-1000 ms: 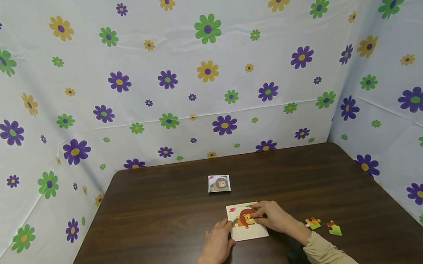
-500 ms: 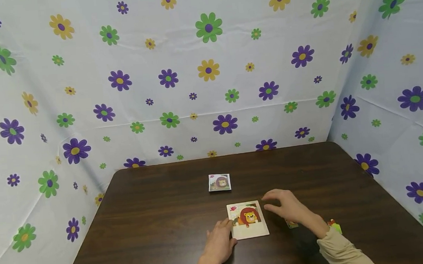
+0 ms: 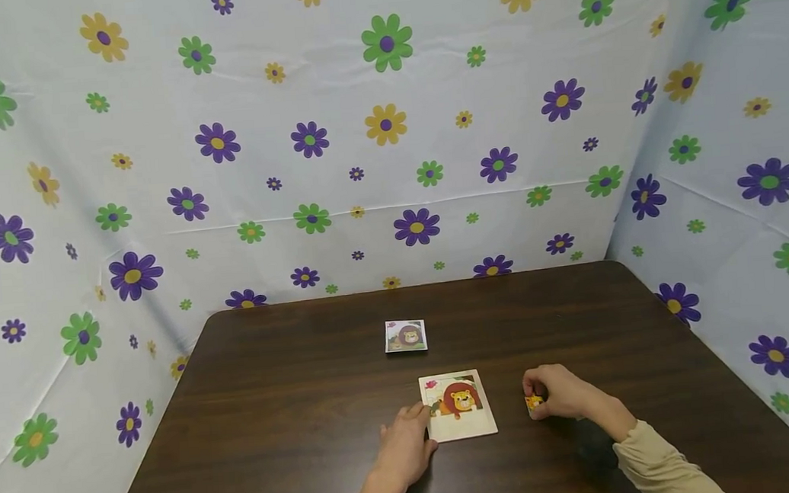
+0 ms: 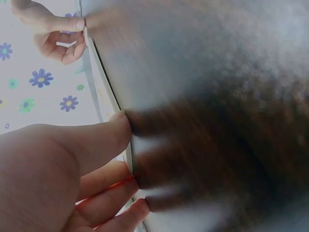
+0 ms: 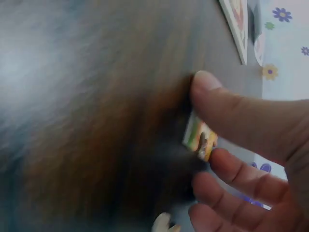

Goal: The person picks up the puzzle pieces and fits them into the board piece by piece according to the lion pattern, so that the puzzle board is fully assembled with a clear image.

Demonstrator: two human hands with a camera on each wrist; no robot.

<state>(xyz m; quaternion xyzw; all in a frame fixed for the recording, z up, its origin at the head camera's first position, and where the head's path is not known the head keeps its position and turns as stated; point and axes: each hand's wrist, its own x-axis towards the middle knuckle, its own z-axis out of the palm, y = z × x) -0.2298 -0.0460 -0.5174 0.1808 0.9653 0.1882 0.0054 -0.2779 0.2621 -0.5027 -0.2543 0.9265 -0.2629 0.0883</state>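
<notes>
Now that the right hand (image 3: 564,393) has left the board (image 3: 459,427): it is down on the desk (image 3: 275,407), to the board's right; a second ago its fingers were on the lion picture (image 3: 459,399), and half a second ago it hung just beside the board's far right corner.
Meaning for the work: as a judgement, attention has passed from the part already pictured to a piece outside the board; the near side of the board is bare.
Right hand's grip: thumb and finger pinch a loose piece (image 3: 534,402).
Left hand (image 3: 403,446): touches the board's left edge with fingers and thumb, much as in both earlier pictures, and seems to steady it.
Board's place: flat on the desk between the hands, touching only the left one.
Hands: two, apart from each other.
Boards: one.
Loose pieces: two can be seen, the pinched one and what appears to be a second piece (image 5: 164,221), cut off at the bottom of the right wrist view; whether more lie hidden under the right arm cannot be told.
Picture cards: one picture card (image 3: 405,336), lying beyond the board and apart from it, also showing a lion.
Sleeves: two, light tan.
</notes>
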